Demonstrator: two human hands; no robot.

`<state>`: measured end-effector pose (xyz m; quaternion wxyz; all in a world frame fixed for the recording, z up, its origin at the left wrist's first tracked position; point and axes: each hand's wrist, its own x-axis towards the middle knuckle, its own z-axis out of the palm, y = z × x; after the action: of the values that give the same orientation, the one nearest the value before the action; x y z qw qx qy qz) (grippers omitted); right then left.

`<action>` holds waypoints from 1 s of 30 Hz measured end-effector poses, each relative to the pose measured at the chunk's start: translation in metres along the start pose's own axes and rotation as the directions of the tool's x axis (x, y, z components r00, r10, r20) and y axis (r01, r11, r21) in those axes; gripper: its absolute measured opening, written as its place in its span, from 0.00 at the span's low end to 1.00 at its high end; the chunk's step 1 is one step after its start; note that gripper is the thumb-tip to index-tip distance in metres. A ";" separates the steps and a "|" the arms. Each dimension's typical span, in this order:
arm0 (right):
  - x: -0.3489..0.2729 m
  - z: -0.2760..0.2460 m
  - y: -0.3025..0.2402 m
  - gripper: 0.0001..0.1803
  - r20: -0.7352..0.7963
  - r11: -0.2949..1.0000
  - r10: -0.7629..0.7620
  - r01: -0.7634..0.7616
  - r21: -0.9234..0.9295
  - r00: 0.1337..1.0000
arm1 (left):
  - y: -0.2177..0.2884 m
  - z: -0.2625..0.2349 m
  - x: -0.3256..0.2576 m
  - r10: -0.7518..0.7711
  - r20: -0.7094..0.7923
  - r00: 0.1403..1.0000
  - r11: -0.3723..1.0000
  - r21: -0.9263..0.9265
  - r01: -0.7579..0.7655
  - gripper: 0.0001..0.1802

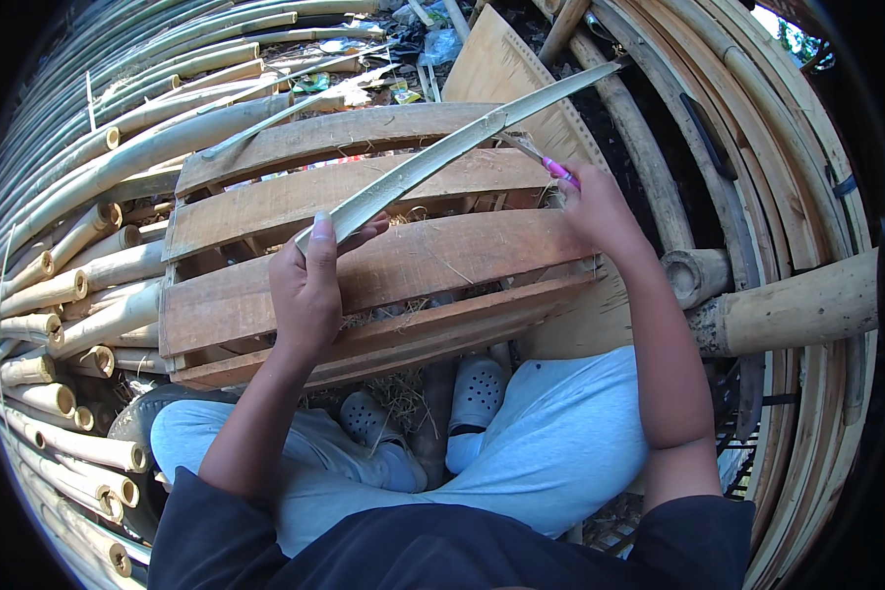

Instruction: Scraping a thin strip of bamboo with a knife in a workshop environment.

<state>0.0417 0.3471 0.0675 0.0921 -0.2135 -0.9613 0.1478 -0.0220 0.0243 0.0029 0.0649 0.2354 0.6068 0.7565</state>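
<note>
A long split bamboo strip (442,153) slants from my left hand up to the far right, its pale inner side facing up. My left hand (307,285) is closed round the near end, thumb on top. My right hand (600,209) grips a knife (558,172) by its pink handle. The blade points left, close beneath the strip's middle; whether it touches the bamboo I cannot tell. Under both hands lies a slatted wooden crate (403,264), across the front of my knees.
Stacked bamboo poles (108,270) fill the left side. A thin wooden board (501,74) leans beyond the crate. At right, a thick bamboo pole (796,307) juts inward beside long upright slats (806,147). Plastic litter (440,46) lies at the back, shavings (398,388) by my shoes.
</note>
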 end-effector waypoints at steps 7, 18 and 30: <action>0.012 0.017 -0.003 0.11 0.143 0.971 -0.227 0.234 -0.039 0.964 | 0.006 0.001 -0.001 0.003 0.051 0.999 0.997 0.081 -0.007 0.31; 0.041 0.026 0.031 0.13 -0.232 0.999 -0.051 0.050 -0.011 0.971 | 0.005 0.000 -0.001 0.010 0.066 0.998 0.993 0.116 -0.017 0.31; 0.052 0.033 0.022 0.11 -0.241 0.993 -0.104 0.114 0.028 0.965 | 0.002 0.002 -0.001 0.037 0.067 0.997 0.994 0.096 -0.043 0.28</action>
<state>-0.0041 0.3804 0.0353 0.2196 -0.1747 -0.9502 0.1355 -0.0196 0.0248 0.0045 0.0577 0.2748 0.6357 0.7191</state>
